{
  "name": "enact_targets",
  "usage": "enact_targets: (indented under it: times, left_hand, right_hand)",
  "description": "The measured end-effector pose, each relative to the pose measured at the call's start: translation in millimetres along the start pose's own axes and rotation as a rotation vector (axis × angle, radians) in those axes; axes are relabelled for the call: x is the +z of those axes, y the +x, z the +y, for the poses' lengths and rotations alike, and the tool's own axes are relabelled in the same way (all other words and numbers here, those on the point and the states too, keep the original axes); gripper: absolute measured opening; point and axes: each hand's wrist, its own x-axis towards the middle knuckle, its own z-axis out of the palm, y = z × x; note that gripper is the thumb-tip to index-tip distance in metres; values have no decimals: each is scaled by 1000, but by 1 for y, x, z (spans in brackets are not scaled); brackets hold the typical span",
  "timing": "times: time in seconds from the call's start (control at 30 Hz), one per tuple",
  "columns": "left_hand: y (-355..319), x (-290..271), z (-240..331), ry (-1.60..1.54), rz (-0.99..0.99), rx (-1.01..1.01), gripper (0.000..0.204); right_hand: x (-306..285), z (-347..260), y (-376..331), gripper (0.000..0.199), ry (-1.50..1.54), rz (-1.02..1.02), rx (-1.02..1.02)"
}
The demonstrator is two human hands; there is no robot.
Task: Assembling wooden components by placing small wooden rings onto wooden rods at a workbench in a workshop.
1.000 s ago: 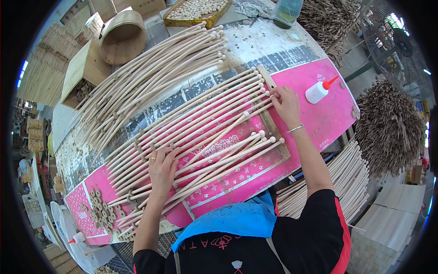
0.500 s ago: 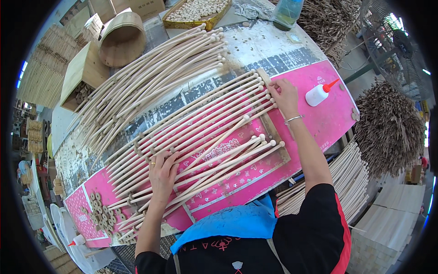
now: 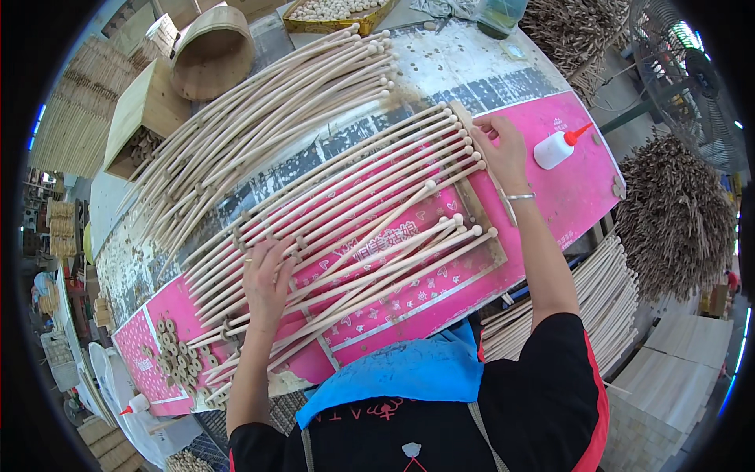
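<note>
My left hand (image 3: 266,289) rests over a row of slim pale wooden rods (image 3: 346,200), its bent fingers spread near small brown wooden rings threaded on them. Whether its fingertips grip a ring is hidden. Round wooden balls cap the rods' right ends, which line up beside a narrow wooden strip (image 3: 494,177). My right hand (image 3: 507,156) hovers over or touches that strip by the end balls; index finger and thumb stand apart with nothing visible between them. Closer to me, several ball-tipped rods (image 3: 393,270) lie loosely crossed.
Loose wooden rings (image 3: 177,354) lie at the table's left. A white glue bottle (image 3: 552,151) with a red tip lies beyond my right hand. Behind the row are a big rod pile (image 3: 259,118), a wooden box (image 3: 149,106) and a yellow tray (image 3: 362,23) of balls. A fan (image 3: 692,79) stands right.
My left hand has moved leftward along the rods. My right hand's fingers have drawn back slightly from the ball ends. The whole view has shifted a little.
</note>
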Motion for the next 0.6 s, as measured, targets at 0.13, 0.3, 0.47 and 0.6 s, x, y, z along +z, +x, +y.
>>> enact_targets:
  times: [0.13,0.3,0.47,0.6]
  left_hand:
    - [-20,13,8,-56,-156,49,32]
    - [-22,16,19,-128,-332,-70,33]
    - [-17,7,29,-102,-484,-44,39]
    - [-24,9,31,-120,-549,-11,36]
  right_hand:
    - [-18,-68,-48,16,364,-430,217]
    - [-26,-114,-118,50,99,-652,-356]
    - [-7,-123,-160,68,-67,-652,-425]
    - [-6,-121,-163,66,-1,-599,-418]
